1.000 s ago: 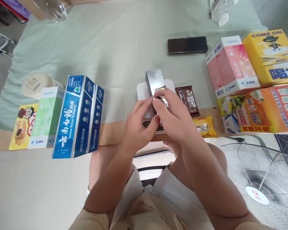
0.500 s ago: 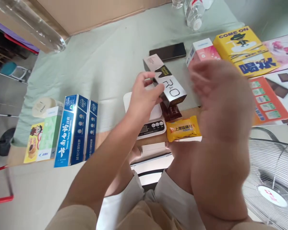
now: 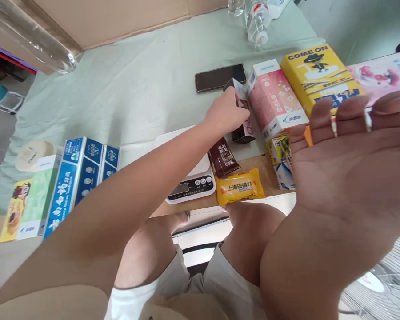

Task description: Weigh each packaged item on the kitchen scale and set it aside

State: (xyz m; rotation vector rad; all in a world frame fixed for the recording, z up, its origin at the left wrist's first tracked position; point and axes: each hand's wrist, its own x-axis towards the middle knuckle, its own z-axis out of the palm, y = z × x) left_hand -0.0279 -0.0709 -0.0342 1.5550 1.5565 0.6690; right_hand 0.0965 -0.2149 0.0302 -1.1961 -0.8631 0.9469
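Observation:
My left hand (image 3: 227, 111) is closed around a slim dark and pink "R&O" box (image 3: 246, 132), covering its middle. The box stands beside a pink and white carton (image 3: 275, 95), just below a black phone (image 3: 216, 78). My right hand (image 3: 353, 164) is raised close to the camera, palm showing and fingers spread, holding nothing. It hides part of a patterned box (image 3: 282, 162) at the table's front edge. Under my left forearm lies a white kitchen scale (image 3: 200, 171), partly covered. Next to the scale are a brown snack packet (image 3: 226, 158) and a yellow packet (image 3: 240, 186).
Blue toothpaste boxes (image 3: 76, 166), a green and white box (image 3: 42, 193) and a round cream-coloured container (image 3: 33, 155) stand at the left. A yellow "COME ON" box (image 3: 320, 75) is at the right. Clear bottles (image 3: 257, 24) lie at the back. A fan (image 3: 380, 284) stands lower right.
My left hand has carried the R&O box right, from above the scale to beside the pink carton. My right hand has swung right and turned palm-out, with fingers spread.

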